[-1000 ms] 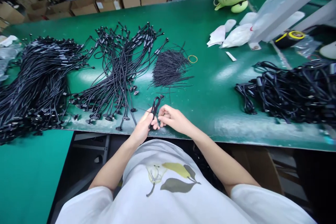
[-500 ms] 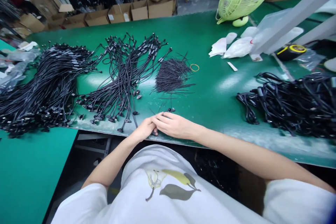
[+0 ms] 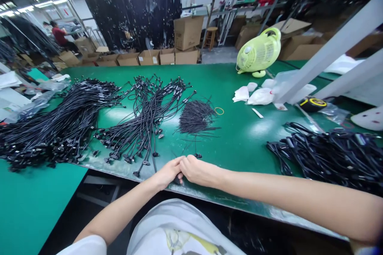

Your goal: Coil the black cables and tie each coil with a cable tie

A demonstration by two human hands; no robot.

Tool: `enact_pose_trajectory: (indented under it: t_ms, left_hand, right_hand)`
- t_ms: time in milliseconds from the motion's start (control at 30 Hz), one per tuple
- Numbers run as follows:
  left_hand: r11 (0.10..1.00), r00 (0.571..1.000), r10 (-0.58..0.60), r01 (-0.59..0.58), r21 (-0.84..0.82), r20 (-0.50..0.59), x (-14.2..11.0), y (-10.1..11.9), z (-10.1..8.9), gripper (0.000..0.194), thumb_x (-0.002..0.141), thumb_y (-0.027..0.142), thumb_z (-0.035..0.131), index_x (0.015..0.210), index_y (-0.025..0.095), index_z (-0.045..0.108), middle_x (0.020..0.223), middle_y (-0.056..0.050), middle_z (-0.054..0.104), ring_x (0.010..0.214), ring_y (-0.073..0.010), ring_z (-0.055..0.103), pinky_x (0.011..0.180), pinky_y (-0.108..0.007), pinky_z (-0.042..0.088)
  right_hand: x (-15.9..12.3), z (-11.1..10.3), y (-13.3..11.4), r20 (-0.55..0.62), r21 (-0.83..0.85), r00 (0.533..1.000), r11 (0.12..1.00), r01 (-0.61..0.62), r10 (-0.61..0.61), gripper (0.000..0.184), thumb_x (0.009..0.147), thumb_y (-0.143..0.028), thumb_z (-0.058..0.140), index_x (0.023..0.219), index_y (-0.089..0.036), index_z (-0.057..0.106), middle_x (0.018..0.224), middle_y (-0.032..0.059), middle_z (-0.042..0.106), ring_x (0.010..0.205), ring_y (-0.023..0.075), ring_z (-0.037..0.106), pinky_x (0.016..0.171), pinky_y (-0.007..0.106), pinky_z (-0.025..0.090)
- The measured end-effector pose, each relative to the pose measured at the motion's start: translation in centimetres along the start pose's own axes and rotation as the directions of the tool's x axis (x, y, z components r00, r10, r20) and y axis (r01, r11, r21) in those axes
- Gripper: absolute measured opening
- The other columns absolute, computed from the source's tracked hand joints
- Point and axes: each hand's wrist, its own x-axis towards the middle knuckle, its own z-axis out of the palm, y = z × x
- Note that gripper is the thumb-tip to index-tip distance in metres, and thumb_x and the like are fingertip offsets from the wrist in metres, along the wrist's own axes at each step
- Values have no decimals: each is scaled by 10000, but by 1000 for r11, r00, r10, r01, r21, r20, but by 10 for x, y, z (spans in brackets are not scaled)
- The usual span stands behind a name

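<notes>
At the table's front edge my left hand (image 3: 166,174) and my right hand (image 3: 200,172) meet, fingertips touching. The left fingers are curled around a dark bundle that looks like a black cable (image 3: 177,181), mostly hidden. My right fingers pinch against the left ones, and what they hold is covered. A black connector (image 3: 197,155) lies just beyond my right hand. Farther up lies a pile of thin black ties (image 3: 196,117), with a few loose ones nearer my hands. Loose black cables with connectors (image 3: 148,115) are spread to the left of the ties.
A thick heap of straight black cables (image 3: 64,121) fills the far left. Coiled black cables (image 3: 332,157) lie at the right. Beyond are a yellow rubber band (image 3: 219,110), a green fan (image 3: 259,52), white wraps (image 3: 260,96), a tape measure (image 3: 312,104) and a slanted grey post (image 3: 329,48).
The camera view has tilted upward, so the room behind shows more. My hands stay together at the table edge; the right fingers, stretched over the left before, are now curled in.
</notes>
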Motion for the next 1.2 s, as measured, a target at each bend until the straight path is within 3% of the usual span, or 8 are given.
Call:
enact_pose_trajectory:
  t_ms: [267,500,633,733,800,967,1100,1200]
  left_hand:
    - [944,946,202,-257,-207,-253,10,6,-5,162,666,198,582,792,147,671,681,-3,588,684,-140,472,683,-268,359]
    - [943,962,102,-175,-285,-253,16,-5,0,178,663,270,636,762,136,700,759,-39,666,810,-184,557,790,-295,390]
    - [921,930,219,-297,-252,-296,20,-1,2,254,707,237,597,915,155,718,940,-69,680,959,-215,573,919,-339,394]
    - [891,840,438,-453,30,-321,13,11,-3,297,742,158,538,971,199,721,1104,-71,618,1100,-227,521,1008,-373,356]
    - [772,783,597,-501,390,-175,4,18,-9,293,783,122,482,865,228,743,1118,-63,588,1150,-227,470,1058,-398,300]
    - [425,844,497,-438,792,200,-4,12,-19,356,800,90,443,886,251,749,983,-53,587,988,-205,476,980,-407,332]
    - [778,938,344,-254,575,-51,7,12,-26,282,807,155,448,876,154,721,836,-49,572,807,-170,501,790,-310,423]
    - [907,957,289,-266,328,-23,-2,26,-26,303,826,195,426,907,132,711,789,-49,593,743,-158,511,720,-278,431]
  right_hand:
    - [22,25,-5,80,144,910,899,-414,406,227,843,-22,373,805,-121,574,647,65,513,564,185,474,485,326,242]
    - [18,32,-11,265,359,850,771,-526,456,204,851,-58,398,825,-121,590,718,85,596,628,175,548,526,307,281]
    - [15,37,-4,399,751,672,197,-630,624,244,885,-222,394,724,-166,568,713,44,609,637,143,528,561,258,316]
    - [15,44,-5,590,808,501,-462,-366,633,322,862,-432,422,677,-187,516,580,-21,492,474,95,359,479,235,267]
    - [13,46,-5,674,713,473,-668,-214,568,350,816,-514,475,683,-192,506,531,-54,413,427,78,243,434,233,204]
    - [-4,36,-2,445,871,413,-278,-405,794,331,867,-417,463,640,-186,533,617,6,527,601,131,471,580,251,344]
    - [-3,19,-16,197,875,594,133,-465,780,306,941,-306,379,767,-182,598,796,61,635,754,158,558,702,263,389]
    - [1,20,-24,244,914,728,100,-394,641,310,950,-288,375,743,-180,579,760,38,629,718,143,559,679,244,391]
